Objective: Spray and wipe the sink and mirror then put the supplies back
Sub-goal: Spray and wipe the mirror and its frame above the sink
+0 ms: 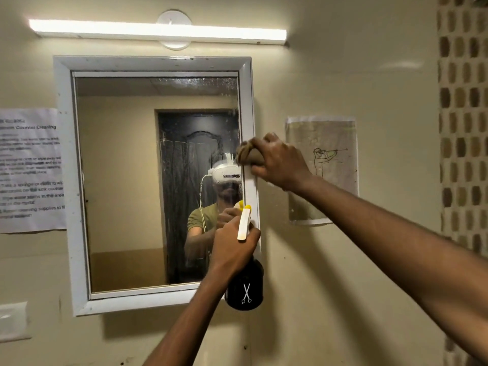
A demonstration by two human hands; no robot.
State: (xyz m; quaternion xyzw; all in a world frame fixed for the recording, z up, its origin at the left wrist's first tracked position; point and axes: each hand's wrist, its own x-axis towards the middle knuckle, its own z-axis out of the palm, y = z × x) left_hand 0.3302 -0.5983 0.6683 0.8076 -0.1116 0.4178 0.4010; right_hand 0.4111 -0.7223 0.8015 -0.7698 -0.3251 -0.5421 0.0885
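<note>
Mirror [126,180] in white frame [248,154], hung on cream wall [330,273], lit by tube lamp [158,30] above. Glass streaked and spotted with droplets toward upper right and down dark middle band; left part cleaner. Right hand [280,162] raised at right edge of mirror, about mid-height, fingers curled tight round a bunched brown cloth [249,154]; cloth pressed against inner edge of frame where glass meets it. Left hand [232,247] lower, near bottom right corner of mirror, wrapped round neck of spray bottle [245,286]; black body with white scissors mark hanging below fist, in front of frame's lower right corner. White trigger [243,224] standing out above knuckles, no finger visibly on it; yellow nozzle [247,207] at top, aimed toward glass. Bottle roughly upright, slightly tilted. Both forearms bare, reaching in from near right and near centre. Reflected in glass: dark door, olive sleeve, white headset [227,174] with cable. Printed instruction sheet [29,167] taped on wall left of mirror, text mostly blurred, heading about counter cleaning legible. Second sheet [323,167] taped right of mirror, faint line drawing on it, partly hidden behind right hand and wrist. Patterned brown tile strip [462,128] down far right. Pale switch plate [13,320] low on left wall. Sink not in view.
</note>
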